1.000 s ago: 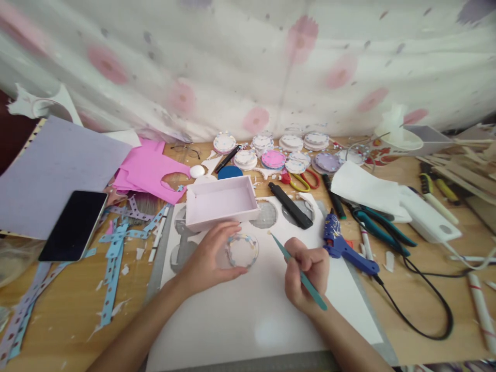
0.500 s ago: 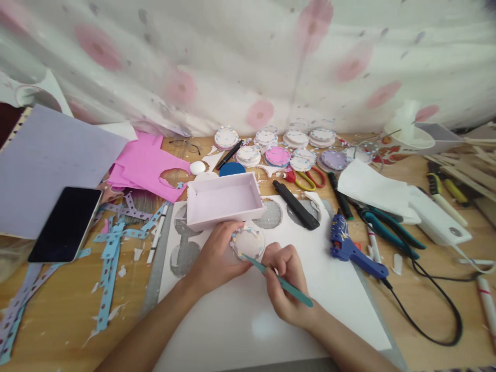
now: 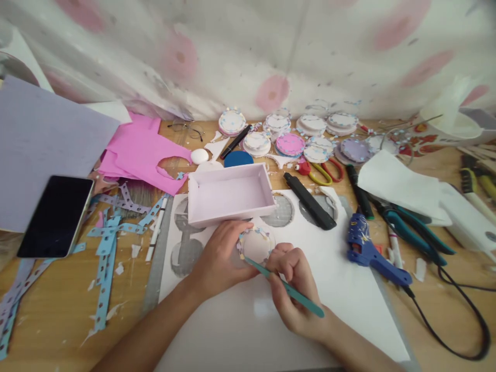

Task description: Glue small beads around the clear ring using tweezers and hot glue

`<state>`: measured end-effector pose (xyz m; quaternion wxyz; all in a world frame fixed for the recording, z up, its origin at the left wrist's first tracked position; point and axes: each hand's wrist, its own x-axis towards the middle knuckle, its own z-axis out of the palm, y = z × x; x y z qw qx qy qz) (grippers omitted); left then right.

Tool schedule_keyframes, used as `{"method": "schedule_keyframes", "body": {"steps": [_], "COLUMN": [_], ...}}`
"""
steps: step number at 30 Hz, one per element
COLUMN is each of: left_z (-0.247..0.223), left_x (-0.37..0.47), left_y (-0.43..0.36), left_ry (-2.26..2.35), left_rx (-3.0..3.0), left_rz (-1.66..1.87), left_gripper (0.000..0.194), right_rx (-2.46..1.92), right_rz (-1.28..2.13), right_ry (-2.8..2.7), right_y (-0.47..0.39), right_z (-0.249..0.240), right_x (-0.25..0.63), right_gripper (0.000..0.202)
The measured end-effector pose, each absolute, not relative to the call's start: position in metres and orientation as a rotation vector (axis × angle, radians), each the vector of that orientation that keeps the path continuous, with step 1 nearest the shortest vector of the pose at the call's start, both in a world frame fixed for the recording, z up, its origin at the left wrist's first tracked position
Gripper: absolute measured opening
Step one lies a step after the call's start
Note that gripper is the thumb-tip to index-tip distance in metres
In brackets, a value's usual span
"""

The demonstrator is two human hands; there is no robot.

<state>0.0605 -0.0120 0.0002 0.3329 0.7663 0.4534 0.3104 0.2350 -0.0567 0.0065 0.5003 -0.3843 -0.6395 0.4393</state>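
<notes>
Slim tool (image 3: 296, 295): teal
Disc (image 3: 256, 247): pale, edged seemingly blue, yellow and lilac
Box (image 3: 234, 195): pale lilac
Glue gun (image 3: 359, 240): blue
Curtain (image 3: 232, 51), twelve o'clock: white, pink-flowered

I can't read any lettering from here; the red print on the cup (image 3: 434, 137) at far right is too blurred.

The table (image 3: 58, 315) is looking like smooth wood. The black phone (image 3: 56, 217) is shining, smooth like glass. The blue glue gun (image 3: 372, 253) is looking like hard plastic. The white sheet (image 3: 240, 330) is catching a soft shiny spot. The blue-green tool (image 3: 305, 300) is looking smooth. The pink sheets (image 3: 135, 147) are looking dull, like paper or foam. The curtain (image 3: 232, 46) is looking like thin cloth.
</notes>
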Motion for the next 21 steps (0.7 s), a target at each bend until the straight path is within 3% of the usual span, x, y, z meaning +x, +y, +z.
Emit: {"method": "schedule_keyframes", "body": {"steps": [21], "left_z": [0.0016], "left_x": [0.0611], "left_y": [-0.0114], "left_ry": [1.168], "left_rx": [2.044], "left_rz": [0.839], "left_gripper": [0.054], "right_rx": [-0.981], "right_rz": [0.968], "right_ry": [-1.721], "right_y": [-0.0539], "right_z": [-0.0008], "right_x": [0.2376], "right_gripper": [0.03]}}
